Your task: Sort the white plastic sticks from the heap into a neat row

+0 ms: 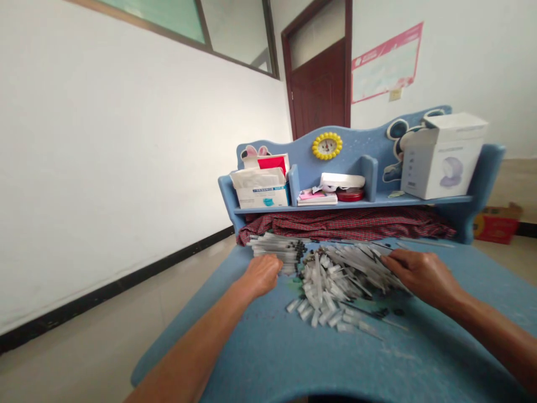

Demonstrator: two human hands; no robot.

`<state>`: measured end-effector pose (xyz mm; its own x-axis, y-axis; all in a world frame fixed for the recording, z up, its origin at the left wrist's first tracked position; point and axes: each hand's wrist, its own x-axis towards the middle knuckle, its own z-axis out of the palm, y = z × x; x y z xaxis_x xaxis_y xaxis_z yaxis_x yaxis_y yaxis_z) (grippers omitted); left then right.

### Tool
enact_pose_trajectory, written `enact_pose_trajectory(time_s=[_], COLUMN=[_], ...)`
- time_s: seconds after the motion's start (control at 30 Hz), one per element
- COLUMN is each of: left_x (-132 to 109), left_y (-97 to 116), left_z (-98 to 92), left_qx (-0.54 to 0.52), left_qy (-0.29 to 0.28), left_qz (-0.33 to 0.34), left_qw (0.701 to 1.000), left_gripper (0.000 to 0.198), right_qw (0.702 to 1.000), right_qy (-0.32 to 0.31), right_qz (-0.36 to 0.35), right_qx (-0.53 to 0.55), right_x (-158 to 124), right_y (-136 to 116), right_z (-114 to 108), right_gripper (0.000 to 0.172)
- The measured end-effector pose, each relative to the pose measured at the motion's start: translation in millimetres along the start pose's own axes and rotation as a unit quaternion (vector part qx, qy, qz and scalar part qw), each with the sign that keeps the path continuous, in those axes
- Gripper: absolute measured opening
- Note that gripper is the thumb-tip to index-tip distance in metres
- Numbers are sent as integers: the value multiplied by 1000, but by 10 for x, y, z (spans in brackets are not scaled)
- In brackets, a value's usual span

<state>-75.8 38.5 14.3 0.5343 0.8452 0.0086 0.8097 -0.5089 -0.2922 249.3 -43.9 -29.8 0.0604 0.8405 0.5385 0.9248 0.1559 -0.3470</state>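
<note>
My left hand [264,274] is closed, knuckles up, at the front edge of a neat stack of translucent tubes [271,246] with black ends. Whatever its fingers hold is hidden. Beside that stack, to the right, spreads a loose pile of clear plastic tubes and short clear caps [321,285], mixed with dark thin pieces. My right hand [423,277] reaches over the pile's right side. Its thumb and fingers pinch together at a thin dark stick [376,254], slightly blurred. Several short caps [335,319] lie scattered at the pile's near edge.
A blue table [293,358] bears everything. Folded checked cloth [335,223] lies behind the piles, under a blue shelf [268,210]. The shelf holds a mask box [264,196], a red round tin [350,195] and a tall white box [440,157]. A white wall stands left.
</note>
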Motion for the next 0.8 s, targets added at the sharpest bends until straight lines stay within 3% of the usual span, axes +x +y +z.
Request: enact_pose_trajectory(time_s=[0.23,0.4,0.5,0.63,0.8], left_x=[50,-38,-104,-131,-60], left_y=[-8,50,231,627,1001], left_z=[13,-161,-326,-519,-586], left_qx=[11,9,-21,-83,-119], left_qy=[-8,22,74,153,226], left_qz=[14,43,86,204,273], left_qw=[1000,999,993,963,928], left_gripper=[18,13,8,8,13], right_qw=[998,996,992,973,935], right_qy=[9,29,15,-38,-91], right_qz=[-13,-16,-18,-21,34], right_qx=[57,86,124,227,342], right_x=[-75,-100,-110,-121,-123], right_y=[5,-60,-175,-343,-387], right_z=[-69,-123,-156,-193,-210], right_gripper=[38,35,33,40,50])
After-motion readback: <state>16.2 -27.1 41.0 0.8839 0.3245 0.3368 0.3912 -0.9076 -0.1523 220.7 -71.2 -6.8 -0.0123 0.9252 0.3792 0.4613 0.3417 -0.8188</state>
